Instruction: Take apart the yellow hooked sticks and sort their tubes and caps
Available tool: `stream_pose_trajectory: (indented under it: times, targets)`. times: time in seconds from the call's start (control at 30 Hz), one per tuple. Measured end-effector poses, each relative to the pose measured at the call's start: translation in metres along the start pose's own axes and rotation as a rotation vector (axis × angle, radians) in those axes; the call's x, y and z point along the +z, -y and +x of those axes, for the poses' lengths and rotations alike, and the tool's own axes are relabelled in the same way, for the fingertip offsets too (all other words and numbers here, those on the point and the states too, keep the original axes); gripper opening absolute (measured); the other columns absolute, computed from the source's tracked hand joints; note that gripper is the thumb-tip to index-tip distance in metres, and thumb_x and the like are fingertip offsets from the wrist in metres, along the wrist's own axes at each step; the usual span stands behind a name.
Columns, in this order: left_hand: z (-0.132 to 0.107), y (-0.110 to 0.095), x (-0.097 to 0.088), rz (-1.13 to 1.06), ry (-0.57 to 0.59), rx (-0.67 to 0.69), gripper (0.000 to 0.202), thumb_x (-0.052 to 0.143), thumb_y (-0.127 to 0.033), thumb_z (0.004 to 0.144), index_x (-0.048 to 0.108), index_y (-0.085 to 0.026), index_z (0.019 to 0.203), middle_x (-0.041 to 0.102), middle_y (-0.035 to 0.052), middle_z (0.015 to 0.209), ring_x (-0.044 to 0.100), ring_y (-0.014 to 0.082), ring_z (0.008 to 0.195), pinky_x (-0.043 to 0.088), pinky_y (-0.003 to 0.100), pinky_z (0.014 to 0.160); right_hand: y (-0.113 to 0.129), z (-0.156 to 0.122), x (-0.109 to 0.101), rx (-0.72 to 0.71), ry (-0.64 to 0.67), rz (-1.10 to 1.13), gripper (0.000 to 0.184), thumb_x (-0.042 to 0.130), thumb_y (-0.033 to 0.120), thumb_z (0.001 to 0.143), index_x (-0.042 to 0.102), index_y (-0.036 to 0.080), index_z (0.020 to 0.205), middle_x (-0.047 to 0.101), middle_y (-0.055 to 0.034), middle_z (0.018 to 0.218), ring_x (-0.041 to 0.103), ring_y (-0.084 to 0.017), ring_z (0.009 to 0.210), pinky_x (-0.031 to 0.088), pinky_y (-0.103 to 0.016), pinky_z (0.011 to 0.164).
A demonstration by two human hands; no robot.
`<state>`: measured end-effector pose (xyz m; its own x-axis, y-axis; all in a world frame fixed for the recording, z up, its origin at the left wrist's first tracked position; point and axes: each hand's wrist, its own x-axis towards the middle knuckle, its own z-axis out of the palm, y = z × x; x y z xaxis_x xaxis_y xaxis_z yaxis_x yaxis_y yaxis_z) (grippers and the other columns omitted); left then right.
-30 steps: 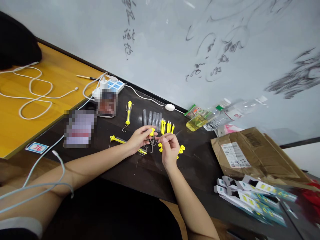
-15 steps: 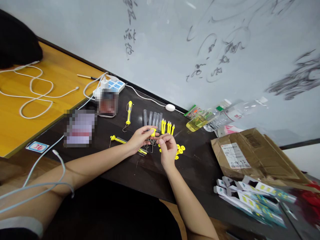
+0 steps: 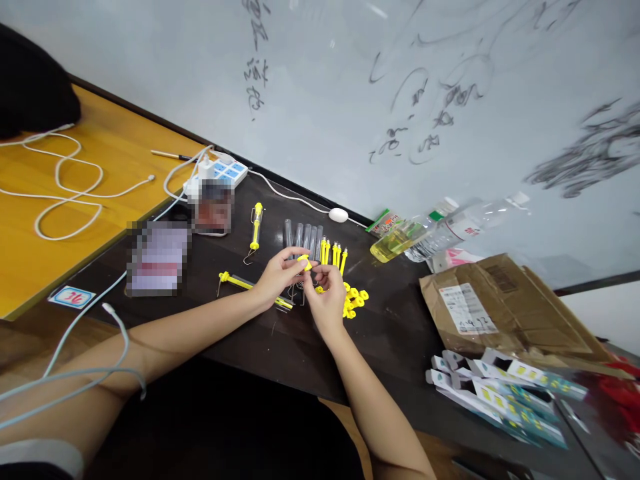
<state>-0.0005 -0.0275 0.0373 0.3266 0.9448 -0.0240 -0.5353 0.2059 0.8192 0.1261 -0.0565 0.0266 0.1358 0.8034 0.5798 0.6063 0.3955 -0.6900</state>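
Note:
My left hand is closed, pinching a small yellow plastic cap between thumb and fingers. Right up against that cap are the bent fingertips of my right hand; whatever they grip is hidden. Bent metal wire hooks lie below, partly covered by my hands. More yellow caps sit in a loose pile beside my right hand. Behind the hands are several clear tubes and yellow rods with metal ends. One hooked yellow spring scale lies further back; another is partly under my left wrist.
Blurred-out phones and a power strip occupy the left, with white cables across the yellow table. Two bottles, a cardboard package and flattened boxes are on the right. A whiteboard rises behind.
My right hand has moved slightly left, its fingertips now against the yellow cap. The cap has turned a little in my left hand. The whole view has shifted slightly.

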Motion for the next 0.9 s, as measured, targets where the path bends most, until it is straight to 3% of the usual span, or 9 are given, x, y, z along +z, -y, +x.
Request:
stream_pose_trajectory:
  times: [0.37, 0.6, 0.77, 0.9]
  targets:
    - [-0.003, 0.002, 0.003, 0.021, -0.001, -0.018, 0.030, 0.070, -0.026, 0.074, 0.058, -0.017, 0.099, 0.071, 0.0058, 0.085, 0.067, 0.0156, 0.086, 0.051, 0.030, 0.083, -0.004, 0.004, -0.003, 0.028, 0.003, 0.023, 0.008, 0.060, 0.026, 0.077, 0.055, 0.020, 0.074, 0.051, 0.0021, 0.069, 0.046, -0.013, 0.065, 0.038, -0.027, 0.061]
    - [0.002, 0.002, -0.003, 0.044, -0.044, 0.026, 0.031, 0.068, -0.027, 0.076, 0.056, -0.018, 0.103, 0.070, 0.0063, 0.094, 0.065, 0.0107, 0.080, 0.052, 0.027, 0.080, -0.008, 0.003, -0.004, 0.088, 0.027, 0.068, 0.006, 0.060, 0.022, 0.074, 0.054, 0.019, 0.072, 0.051, 0.0029, 0.067, 0.047, -0.012, 0.063, 0.038, -0.026, 0.059]
    - [0.004, -0.004, -0.005, 0.109, -0.112, 0.047, 0.026, 0.062, -0.031, 0.081, 0.059, -0.019, 0.103, 0.069, 0.0053, 0.092, 0.061, 0.0098, 0.075, 0.052, 0.022, 0.068, -0.028, 0.027, -0.044, 0.049, 0.169, -0.094, 0.004, 0.058, 0.019, 0.071, 0.055, 0.019, 0.068, 0.054, 0.0016, 0.067, 0.047, -0.014, 0.064, 0.037, -0.028, 0.063]
    - [0.003, 0.003, -0.004, 0.223, 0.004, 0.016, 0.029, 0.060, -0.028, 0.082, 0.057, -0.018, 0.108, 0.067, 0.0050, 0.085, 0.060, 0.0106, 0.069, 0.049, 0.021, 0.059, -0.054, 0.043, -0.079, 0.035, 0.290, -0.475, 0.005, 0.059, 0.017, 0.067, 0.055, 0.020, 0.064, 0.055, -0.0009, 0.070, 0.047, -0.017, 0.070, 0.034, -0.030, 0.067]
